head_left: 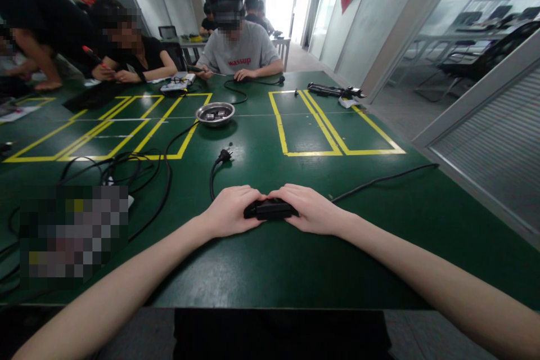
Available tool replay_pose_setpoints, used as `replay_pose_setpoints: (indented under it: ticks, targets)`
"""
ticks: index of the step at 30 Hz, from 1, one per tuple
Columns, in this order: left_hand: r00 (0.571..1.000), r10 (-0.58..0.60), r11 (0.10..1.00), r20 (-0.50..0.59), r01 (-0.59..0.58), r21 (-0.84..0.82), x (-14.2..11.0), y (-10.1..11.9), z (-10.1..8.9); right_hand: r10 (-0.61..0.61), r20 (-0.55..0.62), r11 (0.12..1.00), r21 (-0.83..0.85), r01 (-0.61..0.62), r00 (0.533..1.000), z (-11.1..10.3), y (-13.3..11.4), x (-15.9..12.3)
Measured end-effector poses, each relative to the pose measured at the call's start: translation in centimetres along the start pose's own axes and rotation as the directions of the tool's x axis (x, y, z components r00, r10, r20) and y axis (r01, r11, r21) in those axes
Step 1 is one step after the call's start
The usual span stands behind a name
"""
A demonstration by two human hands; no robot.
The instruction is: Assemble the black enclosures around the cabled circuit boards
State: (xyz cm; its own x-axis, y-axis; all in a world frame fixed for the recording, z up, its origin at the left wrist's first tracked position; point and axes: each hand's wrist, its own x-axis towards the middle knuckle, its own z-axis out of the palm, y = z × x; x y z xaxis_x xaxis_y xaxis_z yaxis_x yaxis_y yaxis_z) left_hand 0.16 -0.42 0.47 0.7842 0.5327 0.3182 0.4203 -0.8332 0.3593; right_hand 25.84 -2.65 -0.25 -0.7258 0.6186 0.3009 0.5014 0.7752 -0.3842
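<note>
A black power adapter brick [274, 210] lies near the front of the green table [236, 275], gripped at both ends. My left hand [236, 209] is closed around its left end, and my right hand [312, 209] around its right end. The fingertips of both hands almost meet over its top. From behind my left hand a short black cable runs up to a mains plug [225, 156]. Another black cable [379, 179] leads away to the right from behind my right hand.
Tangled black cables [126, 169] lie at the left, near a blurred-out item [76, 236]. Beyond are a metal bowl [215, 114] with small metal parts, yellow tape outlines [312, 153] and a folded black tripod [333, 90]. Several people sit or lean at the far side.
</note>
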Motion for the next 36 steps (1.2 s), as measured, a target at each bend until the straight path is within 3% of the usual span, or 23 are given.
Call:
replay_pose_setpoints:
  ticks: [21, 29, 36]
  targets:
    - [0.999, 0.044, 0.994, 0.021, -0.046, 0.098, 0.0, 0.2, -0.2, 0.040, 0.045, 0.999, -0.012, -0.039, 0.998, -0.3, -0.3, 0.1]
    - [0.997, 0.011, 0.973, 0.072, -0.028, 0.228, 0.5, 0.9, 0.2, 0.043, 0.066, 0.996, -0.082, -0.038, 0.997, -0.3, -0.4, 0.2]
    - [0.994, 0.044, 0.966, 0.095, -0.067, 0.249, 0.5, 1.1, 0.5, -0.059, 0.066, 0.991, -0.120, 0.067, 0.996, -0.8, -0.3, 0.3]
